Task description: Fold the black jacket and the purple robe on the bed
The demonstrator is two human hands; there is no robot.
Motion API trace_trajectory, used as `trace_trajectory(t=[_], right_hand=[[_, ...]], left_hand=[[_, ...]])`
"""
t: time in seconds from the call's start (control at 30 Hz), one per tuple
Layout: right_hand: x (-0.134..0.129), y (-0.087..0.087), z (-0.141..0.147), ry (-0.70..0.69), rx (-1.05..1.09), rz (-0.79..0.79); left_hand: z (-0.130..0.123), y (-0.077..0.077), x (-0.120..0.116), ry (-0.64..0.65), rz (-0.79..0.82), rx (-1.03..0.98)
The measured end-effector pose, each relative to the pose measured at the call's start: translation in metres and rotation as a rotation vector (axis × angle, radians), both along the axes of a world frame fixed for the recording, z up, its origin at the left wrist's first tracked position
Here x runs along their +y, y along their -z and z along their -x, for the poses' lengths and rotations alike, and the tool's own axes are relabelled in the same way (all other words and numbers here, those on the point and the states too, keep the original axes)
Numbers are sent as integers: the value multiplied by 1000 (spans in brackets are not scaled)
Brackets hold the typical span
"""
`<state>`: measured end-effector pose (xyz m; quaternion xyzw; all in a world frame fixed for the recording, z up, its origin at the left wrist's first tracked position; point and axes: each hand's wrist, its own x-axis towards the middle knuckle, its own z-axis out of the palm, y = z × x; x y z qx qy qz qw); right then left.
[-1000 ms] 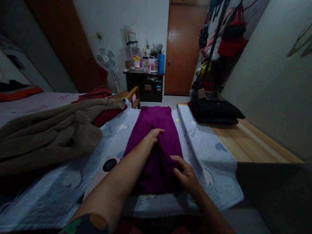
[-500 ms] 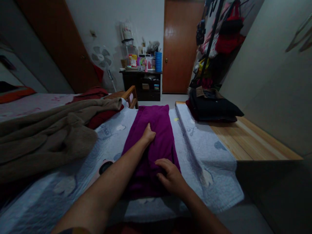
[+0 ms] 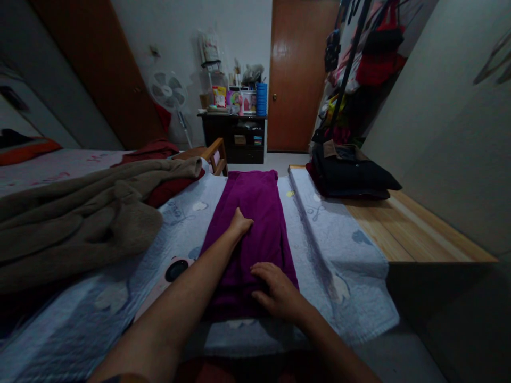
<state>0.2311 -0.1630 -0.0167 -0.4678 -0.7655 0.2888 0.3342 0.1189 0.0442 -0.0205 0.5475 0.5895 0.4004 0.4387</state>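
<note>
A purple garment, folded into a long strip, lies on a pale blue patterned quilt. On its middle rests my left hand, with the thumb side showing and the other fingers mostly hidden. Nearer to me, my right hand is over the lower part of the garment, its thumb and fingers apart and nothing held between them. A pink object with a dark round part lies beside my left forearm, which partly covers it.
A brown fleece garment is heaped on the left. Folded dark clothes sit on a wooden board at the right. Farther back stand a wooden chair, a fan and a dark cabinet.
My left hand has drawn slightly back towards me along the garment. The thumb and fingers of my right hand have come off the fold of cloth. More of the pink object shows.
</note>
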Motion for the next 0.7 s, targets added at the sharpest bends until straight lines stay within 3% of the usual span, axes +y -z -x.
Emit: trace_trajectory(t=[0.1, 0.2, 0.33, 0.47, 0.6, 0.7], right_hand=[[-1, -4, -11, 30, 102, 18], [1, -2, -28, 221, 136, -33], [1, 24, -40, 460, -24, -139], [-5, 47, -31, 439, -125, -156], [-11, 45, -25, 424, -22, -138], [-13, 39, -30, 477, 104, -92]], left_hand=[[12, -3, -11, 6, 46, 40], [27, -14, -33, 99, 124, 39], [43, -33, -77, 327, 198, -57], [46, -38, -113, 576, 169, -13], [42, -39, -126, 541, 200, 26], [42, -45, -128, 458, 315, -250]])
